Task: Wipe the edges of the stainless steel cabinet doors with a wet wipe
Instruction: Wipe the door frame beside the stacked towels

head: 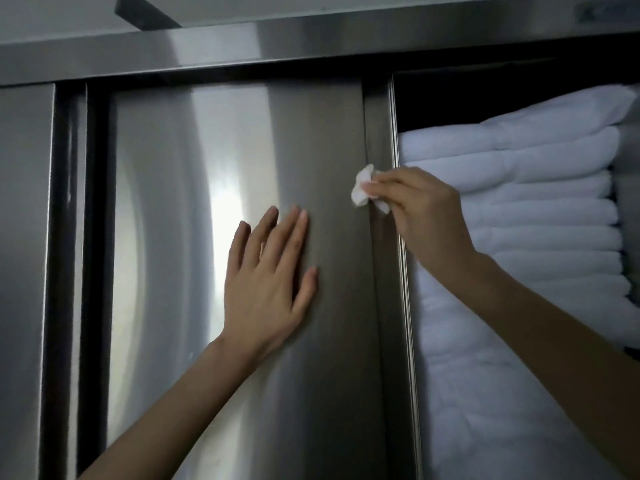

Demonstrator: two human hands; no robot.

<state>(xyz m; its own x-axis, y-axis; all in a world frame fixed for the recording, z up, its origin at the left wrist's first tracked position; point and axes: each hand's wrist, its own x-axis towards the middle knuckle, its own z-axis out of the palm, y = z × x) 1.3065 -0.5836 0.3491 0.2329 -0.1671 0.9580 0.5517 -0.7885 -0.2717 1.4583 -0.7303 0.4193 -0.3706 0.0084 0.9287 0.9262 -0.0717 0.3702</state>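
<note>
The right forearm [554,341] and the left forearm [166,410] reach up toward the stainless steel cabinet door [194,237], which fills the middle. Right of the door, in the open compartment, sits a stack of folded white towels [540,209]. The left hand [266,282] lies flat on the door's face, fingers straight and spread, holding nothing. The right hand [426,216], at the door's right edge, pinches a crumpled wet wipe [362,188] between thumb and fingertips. The wipe touches that edge.
</note>
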